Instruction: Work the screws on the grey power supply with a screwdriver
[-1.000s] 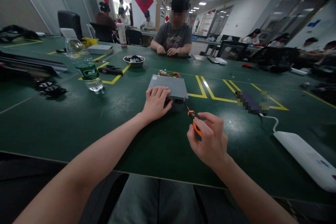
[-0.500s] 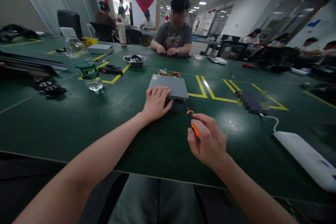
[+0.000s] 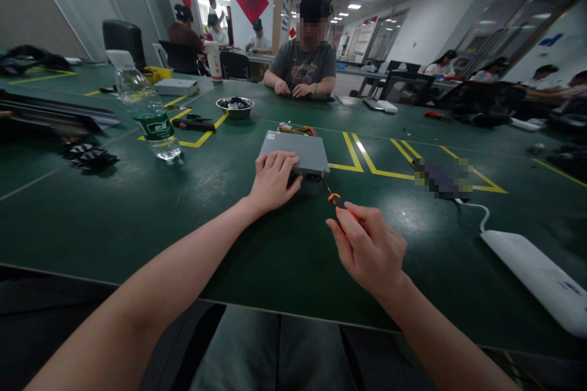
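Observation:
A grey metal computer power supply (image 3: 308, 148) lies flat on the green table, its coloured cables (image 3: 298, 130) bunched at the far edge. My left hand (image 3: 274, 178) grips its near left corner, fingers over the top and thumb along the front side by the black socket (image 3: 313, 177). In my right hand (image 3: 372, 241) is a screwdriver (image 3: 338, 202) with an orange and black handle, held between thumb and fingers. Its thin shaft points up and left at the near right corner of the power supply. Whether the tip sits in a screw is too small to tell.
To the left stand a water bottle (image 3: 153, 116) and a metal bowl (image 3: 235, 111) with dark small parts. At right lie a blurred-out phone (image 3: 438, 178) and a white power bank (image 3: 532, 269) joined by a cable. Across the table sits a person (image 3: 302, 64).
My right hand has shifted slightly right and turned, its fingers repositioned on the screwdriver handle. My left hand and the power supply stay where they were.

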Demonstrator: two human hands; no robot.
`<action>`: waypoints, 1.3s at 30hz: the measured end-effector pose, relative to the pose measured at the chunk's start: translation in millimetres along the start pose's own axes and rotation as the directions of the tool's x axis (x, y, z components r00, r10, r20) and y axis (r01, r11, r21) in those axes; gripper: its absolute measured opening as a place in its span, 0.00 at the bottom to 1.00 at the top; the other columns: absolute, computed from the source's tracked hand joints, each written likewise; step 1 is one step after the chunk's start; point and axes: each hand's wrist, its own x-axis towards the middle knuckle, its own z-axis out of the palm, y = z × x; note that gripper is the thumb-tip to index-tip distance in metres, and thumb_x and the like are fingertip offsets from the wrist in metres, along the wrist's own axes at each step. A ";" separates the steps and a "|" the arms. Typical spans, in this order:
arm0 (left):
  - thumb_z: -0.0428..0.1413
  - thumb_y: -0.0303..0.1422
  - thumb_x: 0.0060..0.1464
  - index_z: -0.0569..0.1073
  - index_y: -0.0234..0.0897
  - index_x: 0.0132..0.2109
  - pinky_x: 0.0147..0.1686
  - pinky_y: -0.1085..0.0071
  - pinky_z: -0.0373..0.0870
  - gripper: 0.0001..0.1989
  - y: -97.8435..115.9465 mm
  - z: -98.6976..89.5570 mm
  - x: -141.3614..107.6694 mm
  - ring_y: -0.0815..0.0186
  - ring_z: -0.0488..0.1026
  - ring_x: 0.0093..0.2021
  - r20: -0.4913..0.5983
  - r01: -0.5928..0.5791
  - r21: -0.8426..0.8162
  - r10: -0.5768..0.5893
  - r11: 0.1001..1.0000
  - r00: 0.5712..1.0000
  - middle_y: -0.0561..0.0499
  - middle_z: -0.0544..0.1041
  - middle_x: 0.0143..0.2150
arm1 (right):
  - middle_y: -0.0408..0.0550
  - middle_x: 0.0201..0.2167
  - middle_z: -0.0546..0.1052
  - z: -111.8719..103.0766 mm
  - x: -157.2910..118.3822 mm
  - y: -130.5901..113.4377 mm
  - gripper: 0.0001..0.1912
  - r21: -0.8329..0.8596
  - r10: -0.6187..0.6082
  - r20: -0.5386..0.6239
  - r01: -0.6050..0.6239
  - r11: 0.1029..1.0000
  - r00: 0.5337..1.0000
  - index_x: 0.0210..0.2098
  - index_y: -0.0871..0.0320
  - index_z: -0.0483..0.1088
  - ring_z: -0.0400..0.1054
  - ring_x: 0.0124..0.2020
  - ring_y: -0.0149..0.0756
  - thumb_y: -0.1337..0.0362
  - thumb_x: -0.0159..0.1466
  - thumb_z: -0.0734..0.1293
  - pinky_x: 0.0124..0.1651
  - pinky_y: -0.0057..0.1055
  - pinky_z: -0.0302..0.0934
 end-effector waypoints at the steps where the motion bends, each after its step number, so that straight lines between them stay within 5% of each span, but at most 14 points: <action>1: 0.50 0.35 0.54 0.63 0.39 0.50 0.51 0.58 0.49 0.16 -0.1 -0.2 0.0 0.57 0.59 0.54 0.000 0.000 0.001 0.000 1.000 1.000 0.46 0.68 0.53 | 0.48 0.34 0.71 0.0 0.2 0.3 0.13 -0.012 -0.001 -0.004 0.001 1.000 1.000 0.42 0.58 0.63 0.65 0.28 0.28 0.66 0.57 0.66 0.28 0.23 0.56; 8: 0.50 0.36 0.54 0.63 0.38 0.49 0.51 0.58 0.50 0.16 -0.3 0.0 -0.1 0.57 0.60 0.54 -0.007 -0.006 0.008 0.006 1.000 1.000 0.47 0.68 0.52 | 0.56 0.44 0.68 0.9 -0.6 -1.5 0.15 0.074 0.022 0.060 -0.026 0.997 0.998 0.46 0.58 0.60 0.67 0.34 0.32 0.67 0.58 0.63 0.32 0.27 0.59; 14: 0.50 0.36 0.54 0.63 0.39 0.50 0.51 0.58 0.50 0.16 0.0 0.5 0.0 0.57 0.60 0.54 -0.003 -0.002 0.011 0.002 1.000 1.000 0.46 0.68 0.52 | 0.49 0.35 0.72 -0.6 0.5 -0.7 0.11 -0.012 -0.026 0.003 0.026 1.000 1.000 0.40 0.56 0.64 0.66 0.29 0.28 0.66 0.58 0.65 0.29 0.23 0.56; 26: 0.50 0.36 0.54 0.63 0.38 0.49 0.51 0.58 0.50 0.16 -0.4 0.3 -0.1 0.57 0.60 0.53 -0.010 -0.003 0.014 0.003 1.000 1.000 0.47 0.68 0.52 | 0.48 0.36 0.72 -0.2 0.2 -4.3 0.12 -0.073 -0.006 0.000 0.006 0.997 1.000 0.39 0.56 0.64 0.65 0.26 0.25 0.65 0.57 0.68 0.29 0.22 0.56; 33: 0.50 0.36 0.54 0.63 0.38 0.49 0.51 0.59 0.50 0.16 -0.1 -0.2 0.0 0.57 0.60 0.53 -0.005 -0.005 0.017 0.005 1.000 1.000 0.46 0.68 0.52 | 0.54 0.41 0.71 2.2 -0.3 -3.9 0.14 -0.009 0.011 0.046 -0.010 1.000 0.999 0.42 0.58 0.60 0.68 0.33 0.31 0.68 0.57 0.66 0.31 0.26 0.59; 39: 0.50 0.36 0.54 0.62 0.38 0.49 0.51 0.58 0.50 0.16 -0.3 0.8 0.0 0.57 0.60 0.53 -0.003 -0.002 0.021 0.002 1.000 1.000 0.47 0.68 0.52 | 0.50 0.34 0.74 2.7 -0.3 -2.2 0.16 -0.056 0.007 0.019 -0.006 0.998 1.000 0.41 0.59 0.60 0.68 0.29 0.30 0.67 0.56 0.68 0.29 0.24 0.59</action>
